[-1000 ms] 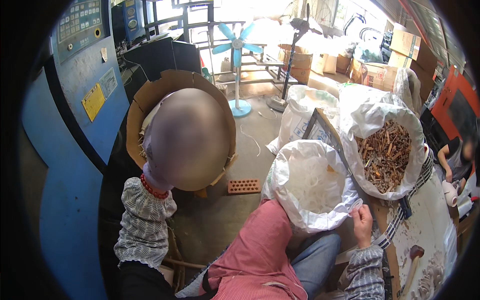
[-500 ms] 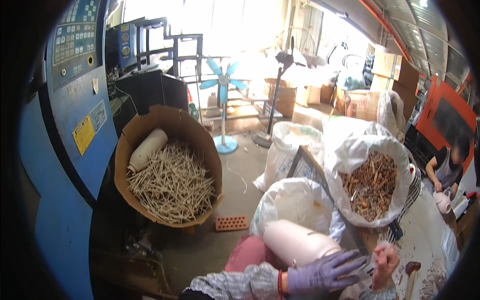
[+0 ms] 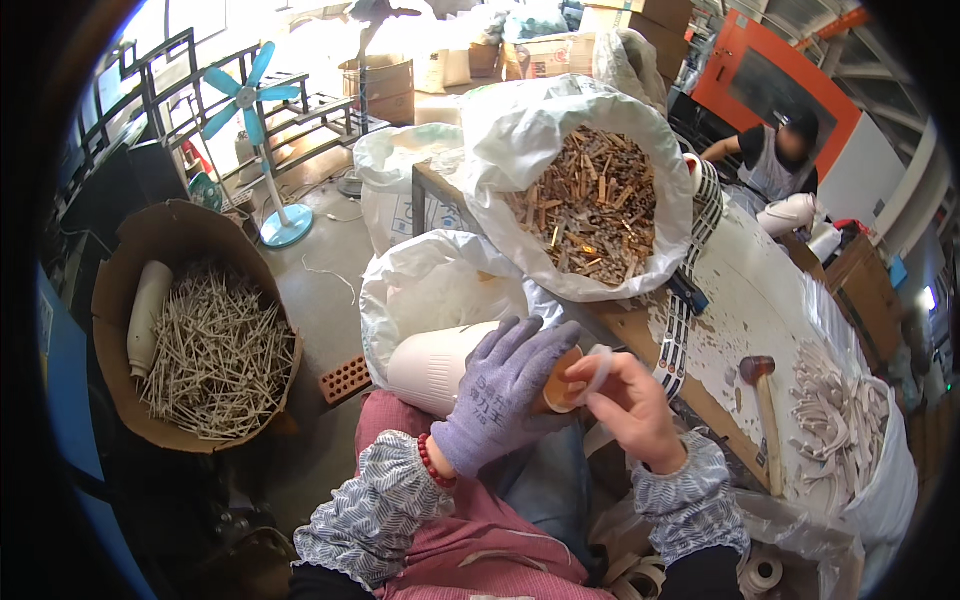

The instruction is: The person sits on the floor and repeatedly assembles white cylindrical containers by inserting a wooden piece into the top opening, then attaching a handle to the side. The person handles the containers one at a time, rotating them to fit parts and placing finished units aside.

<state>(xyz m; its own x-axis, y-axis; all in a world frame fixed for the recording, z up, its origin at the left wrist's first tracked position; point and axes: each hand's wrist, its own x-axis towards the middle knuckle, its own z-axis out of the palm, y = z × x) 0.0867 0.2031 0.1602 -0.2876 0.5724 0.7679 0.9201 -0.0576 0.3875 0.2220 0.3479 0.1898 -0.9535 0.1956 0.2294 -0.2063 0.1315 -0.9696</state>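
Observation:
A pale pink ribbed plastic bottle-shaped shell lies sideways across my lap, its orange-lined mouth toward the right. Wrapped over the shell by its mouth is my left hand, in a purple-grey glove. Bare, my right hand pinches a translucent white ring between thumb and fingers, right beside that mouth. Whether the ring touches the rim, I cannot tell. A white sack stands open just beyond the shell.
Amber-brown scraps fill a large white sack ahead. On the worktable at right lie a mallet and a heap of pale strips. A cardboard drum with thin sticks, a perforated brick and a blue fan stand left. A person sits far right.
The view has swung right and down. My left hand now wraps the shell near its mouth, its fingers no longer outstretched. My right hand has come up to the mouth with the ring.

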